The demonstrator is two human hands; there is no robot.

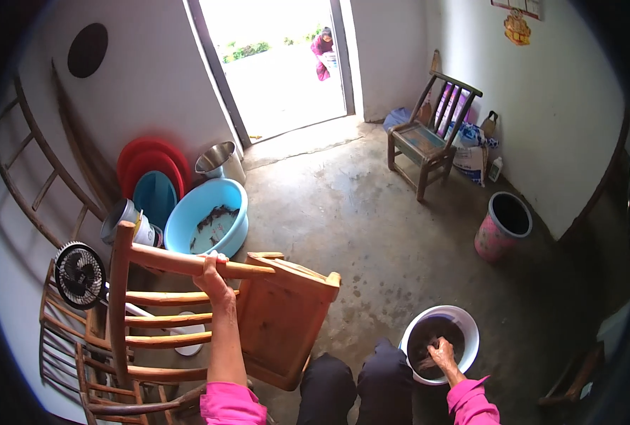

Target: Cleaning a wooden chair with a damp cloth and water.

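My left hand [213, 279] grips the upper post of a tilted wooden chair [288, 319]. The chair's slatted back points left and its flat seat lies towards the middle of the view. Down at the right, my right hand [441, 352] dips into a white bucket [471, 340] of dark, murky water. Its fingers are bent at the water's surface. Something brownish shows by the fingertips, but whether it is a wet cloth held in them is unclear. Between chair and bucket are my knees in dark trousers.
A light blue tub [243, 212] with dark debris stands beyond the chair, near red basins [126, 159] and a metal pail [234, 164]. Left is a fan [80, 275]. Another chair [426, 141] and a pink bin [493, 239] stand right. A person [323, 50] bends outside the doorway.
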